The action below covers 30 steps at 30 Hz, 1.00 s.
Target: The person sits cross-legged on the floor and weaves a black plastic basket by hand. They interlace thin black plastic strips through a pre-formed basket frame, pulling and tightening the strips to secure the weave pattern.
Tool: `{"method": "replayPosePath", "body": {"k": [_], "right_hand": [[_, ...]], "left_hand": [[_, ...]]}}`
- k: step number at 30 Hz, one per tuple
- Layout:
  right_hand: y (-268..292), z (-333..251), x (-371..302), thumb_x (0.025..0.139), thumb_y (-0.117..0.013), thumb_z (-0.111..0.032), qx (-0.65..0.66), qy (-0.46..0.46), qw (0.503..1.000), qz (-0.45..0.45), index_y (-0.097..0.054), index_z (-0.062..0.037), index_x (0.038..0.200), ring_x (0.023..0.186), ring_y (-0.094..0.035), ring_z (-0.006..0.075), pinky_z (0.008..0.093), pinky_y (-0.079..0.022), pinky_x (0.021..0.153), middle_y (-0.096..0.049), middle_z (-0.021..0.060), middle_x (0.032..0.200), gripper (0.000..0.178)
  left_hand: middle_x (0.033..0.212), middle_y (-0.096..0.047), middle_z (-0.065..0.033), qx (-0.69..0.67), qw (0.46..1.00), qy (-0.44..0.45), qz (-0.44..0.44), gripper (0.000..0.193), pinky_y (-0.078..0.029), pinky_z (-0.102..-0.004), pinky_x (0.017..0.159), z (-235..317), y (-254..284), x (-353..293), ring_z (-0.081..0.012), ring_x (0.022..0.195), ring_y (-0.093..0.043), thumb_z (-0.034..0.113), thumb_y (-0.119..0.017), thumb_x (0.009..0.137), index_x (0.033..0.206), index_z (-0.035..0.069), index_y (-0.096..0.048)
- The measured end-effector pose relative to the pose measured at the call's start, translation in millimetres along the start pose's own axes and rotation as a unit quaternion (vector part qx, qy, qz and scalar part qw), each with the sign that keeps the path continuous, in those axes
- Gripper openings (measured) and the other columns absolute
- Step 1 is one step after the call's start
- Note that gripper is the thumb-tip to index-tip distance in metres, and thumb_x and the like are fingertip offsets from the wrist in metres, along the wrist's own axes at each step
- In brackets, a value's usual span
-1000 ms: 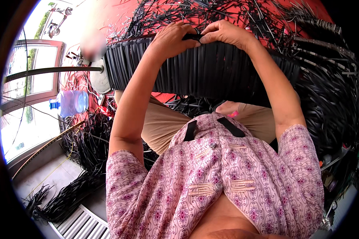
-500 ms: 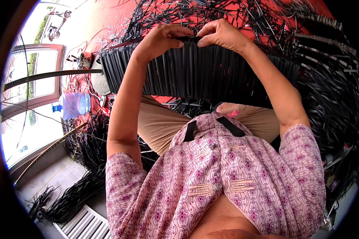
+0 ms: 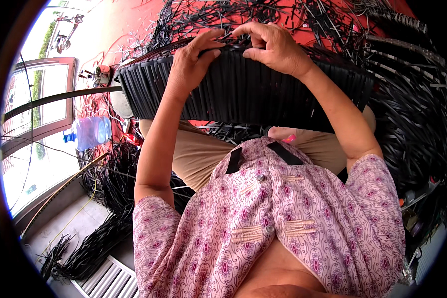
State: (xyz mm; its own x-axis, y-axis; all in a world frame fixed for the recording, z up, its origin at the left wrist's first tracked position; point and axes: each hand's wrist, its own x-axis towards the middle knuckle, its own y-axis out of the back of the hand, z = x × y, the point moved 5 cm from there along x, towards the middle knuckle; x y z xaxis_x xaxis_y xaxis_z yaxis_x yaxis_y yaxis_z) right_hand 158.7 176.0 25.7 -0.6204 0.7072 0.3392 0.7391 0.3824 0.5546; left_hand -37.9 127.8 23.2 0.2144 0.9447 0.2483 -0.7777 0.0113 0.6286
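The left hand's thumb and forefinger stand apart, opened over the upper edge of a black, strip-wrapped panel; on the right hand (image 3: 278, 52), thumb and forefinger curve toward each other with their tips visibly separate, and I cannot tell whether a strip is pinched behind them. Compared with 1 second ago, when the 2 hands nearly met at the same spot on that edge, the left hand (image 3: 191, 64) has drawn off leftward, leaving a clear gap; I read this as 2 separate holds instead of a joint pinch. The panel (image 3: 241, 92) has also slid slightly left. It sits in front of the person, beyond the crossed legs in tan trousers (image 3: 203, 149), under both hands; whether it rests on the legs is unclear. Its long axis runs left to right across the body, the right end dipping a little nearer, while its close-set strips run crosswise, from the far edge toward the person. Farther out, loose black strips (image 3: 328, 30) litter the red floor (image 3: 126, 25) beyond it, a dense black heap (image 3: 412, 124) lies to the right, and a blue-tinted bottle (image 3: 92, 132) lies on its side at left.
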Motion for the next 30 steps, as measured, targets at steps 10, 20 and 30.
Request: {"method": "replayPosePath", "body": {"k": [10, 20, 30], "right_hand": [[-5, 15, -2, 0.084, -0.072, -0.006, 0.128, -0.062, 0.988, -0.064, -0.069, -0.0087, 0.114, 0.061, -0.043, 0.0015, 0.0214, -0.038, 0.06, -0.045, -0.0078, 0.065, 0.031], [-21, 20, 21, 0.076, -0.081, -0.04, -0.094, -0.153, 0.974, -0.137, -0.075, -0.003, 0.095, 0.084, -0.069, 0.0253, 0.0364, -0.053, 0.076, -0.071, 0.0115, 0.089, 0.042], [-23, 16, 9, 0.071, -0.084, -0.034, -0.059, -0.075, 0.995, 0.004, -0.074, -0.0027, 0.088, 0.081, -0.07, 0.0264, 0.0367, -0.054, 0.075, -0.071, 0.0105, 0.086, 0.037]], "left_hand": [[0.104, -0.074, -0.0035, -0.124, 0.989, 0.06, -0.056, 0.044, -0.049, -0.0255, 0.093, -15, 2, 9, -0.0091, 0.101, -0.065, -0.003, -0.062, 0.091, 0.134, 0.008, -0.057], [0.105, -0.069, -0.0073, -0.131, 0.975, 0.098, -0.149, 0.048, -0.048, -0.029, 0.093, -18, -2, 28, -0.0123, 0.101, -0.062, 0.001, -0.061, 0.089, 0.137, 0.006, -0.054], [0.098, -0.066, -0.0043, -0.228, 0.959, 0.117, -0.119, 0.045, -0.049, -0.0261, 0.087, -33, -10, 28, -0.0106, 0.096, -0.061, -0.001, -0.063, 0.084, 0.129, 0.005, -0.061]]}}
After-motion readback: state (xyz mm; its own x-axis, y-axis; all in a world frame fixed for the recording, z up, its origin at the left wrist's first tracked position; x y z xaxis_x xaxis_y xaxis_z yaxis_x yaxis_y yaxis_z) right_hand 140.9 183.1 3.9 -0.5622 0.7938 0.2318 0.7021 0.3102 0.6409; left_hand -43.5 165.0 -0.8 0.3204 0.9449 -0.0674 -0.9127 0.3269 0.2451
